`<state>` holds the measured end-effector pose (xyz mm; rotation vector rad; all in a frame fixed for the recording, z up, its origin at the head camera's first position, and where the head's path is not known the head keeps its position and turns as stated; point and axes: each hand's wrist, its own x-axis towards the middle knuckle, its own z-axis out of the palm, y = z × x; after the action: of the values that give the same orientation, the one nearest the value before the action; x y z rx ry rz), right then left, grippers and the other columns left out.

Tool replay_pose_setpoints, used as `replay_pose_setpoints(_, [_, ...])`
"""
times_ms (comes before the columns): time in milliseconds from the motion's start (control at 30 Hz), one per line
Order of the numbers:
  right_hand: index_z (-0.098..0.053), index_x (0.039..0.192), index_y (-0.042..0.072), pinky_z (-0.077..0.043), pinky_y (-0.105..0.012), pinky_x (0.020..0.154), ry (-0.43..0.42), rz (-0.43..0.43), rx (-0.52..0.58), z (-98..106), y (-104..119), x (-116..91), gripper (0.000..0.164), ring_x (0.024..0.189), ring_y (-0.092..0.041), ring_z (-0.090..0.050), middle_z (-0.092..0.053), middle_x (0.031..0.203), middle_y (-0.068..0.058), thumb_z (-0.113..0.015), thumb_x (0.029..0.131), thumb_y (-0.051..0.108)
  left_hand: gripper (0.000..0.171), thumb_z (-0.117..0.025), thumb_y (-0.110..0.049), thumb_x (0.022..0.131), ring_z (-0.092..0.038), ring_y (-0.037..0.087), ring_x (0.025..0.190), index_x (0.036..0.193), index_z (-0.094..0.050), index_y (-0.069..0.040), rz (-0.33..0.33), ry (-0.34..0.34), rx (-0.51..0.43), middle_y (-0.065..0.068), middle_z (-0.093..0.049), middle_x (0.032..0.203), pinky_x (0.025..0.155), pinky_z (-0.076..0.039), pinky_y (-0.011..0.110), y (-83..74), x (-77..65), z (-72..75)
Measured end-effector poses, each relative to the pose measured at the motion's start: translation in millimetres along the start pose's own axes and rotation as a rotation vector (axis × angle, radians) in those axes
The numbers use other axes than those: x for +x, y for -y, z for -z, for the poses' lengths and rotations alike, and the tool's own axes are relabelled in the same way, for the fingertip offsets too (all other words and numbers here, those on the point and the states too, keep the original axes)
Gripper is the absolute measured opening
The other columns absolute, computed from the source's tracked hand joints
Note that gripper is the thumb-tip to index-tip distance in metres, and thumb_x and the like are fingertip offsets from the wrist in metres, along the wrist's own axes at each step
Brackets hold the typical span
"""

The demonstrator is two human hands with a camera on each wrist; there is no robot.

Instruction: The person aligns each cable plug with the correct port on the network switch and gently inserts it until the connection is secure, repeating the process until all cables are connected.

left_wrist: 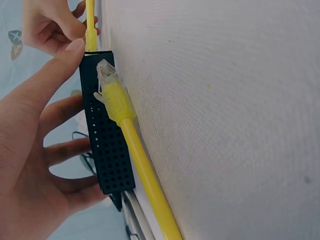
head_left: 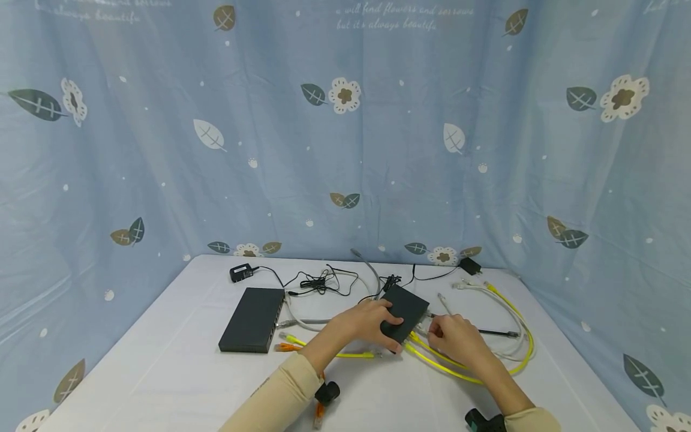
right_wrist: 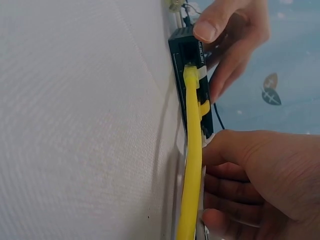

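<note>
A small black network switch (head_left: pixel 406 307) sits tilted toward the right on the table. My left hand (head_left: pixel 372 323) grips it, fingers spread over the top and thumb at the near edge. Yellow network cables (right_wrist: pixel 192 130) are plugged into its port side. At the far end of that port row, my right hand (head_left: pixel 457 339) pinches a pale network cable, its plug (right_wrist: pixel 208 142) showing at the fingertips; the fingers hide most of it. A loose yellow cable's clear plug (left_wrist: pixel 109 75) lies by the switch's vented side.
A larger black box (head_left: pixel 251 321) lies to the left, with orange plugs (head_left: pixel 288 347) beside it. Power adapters (head_left: pixel 241 273) and a coiled black cord (head_left: pixel 318 282) lie toward the back. White and yellow cables (head_left: pixel 528 336) loop at the right. A patterned curtain (head_left: pixel 345 150) hangs behind.
</note>
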<state>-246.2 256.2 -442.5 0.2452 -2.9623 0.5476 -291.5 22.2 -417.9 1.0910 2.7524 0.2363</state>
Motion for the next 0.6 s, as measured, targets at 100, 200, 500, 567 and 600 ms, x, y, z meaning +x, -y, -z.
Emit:
replay_pose_setpoints(100, [-0.069,0.073,0.016,-0.039,-0.025,0.051,-0.003,0.0,0.0,-0.8,-0.8,1.0,0.01,0.052,-0.008,-0.048,-0.055,0.059,0.009,-0.072,0.081,0.013,0.069,-0.07,-0.068,0.076,-0.039,0.028,0.143,0.139,-0.052,-0.044,0.004,-0.003,0.0,0.001,-0.037,0.157,0.113,-0.039,0.048,-0.2,0.1,0.2])
replay_pose_setpoints(200, [-0.069,0.073,0.016,-0.039,-0.025,0.051,-0.006,-0.001,-0.002,-1.9,-0.8,1.2,0.009,0.052,-0.008,-0.048,-0.055,0.059,0.009,-0.072,0.081,0.012,0.069,-0.07,-0.068,0.077,-0.04,0.028,0.142,0.139,-0.052,-0.044,-0.006,-0.008,0.015,0.001,-0.038,0.157,0.113,-0.038,0.048,0.3,0.4,-0.2])
replay_pose_setpoints(500, [-0.071,0.074,0.013,-0.04,-0.026,0.052,-0.013,-0.003,0.002,-0.1,3.7,-0.6,0.007,0.053,-0.009,-0.048,-0.056,0.059,0.008,-0.072,0.081,0.011,0.068,-0.069,-0.067,0.078,-0.041,0.024,0.142,0.138,-0.054,-0.04,-0.037,-0.03,0.038,0.003,-0.04,0.155,0.114,-0.036,0.047,2.3,2.4,-2.1])
replay_pose_setpoints(567, [-0.071,0.074,0.013,-0.04,-0.026,0.052,-0.014,-0.003,0.001,0.0,4.3,-0.6,0.007,0.053,-0.009,-0.049,-0.057,0.059,0.008,-0.072,0.081,0.011,0.068,-0.07,-0.067,0.077,-0.041,0.024,0.142,0.138,-0.055,-0.04,-0.039,-0.035,0.036,0.003,-0.041,0.155,0.114,-0.037,0.046,2.6,2.5,-2.4])
replay_pose_setpoints(600, [-0.071,0.074,0.014,-0.04,-0.026,0.052,-0.015,-0.003,-0.002,-0.1,4.5,-0.6,0.008,0.053,-0.009,-0.048,-0.057,0.059,0.008,-0.072,0.081,0.012,0.068,-0.07,-0.067,0.077,-0.041,0.024,0.142,0.137,-0.056,-0.039,-0.04,-0.038,0.033,0.003,-0.041,0.155,0.114,-0.037,0.046,2.6,2.5,-2.3])
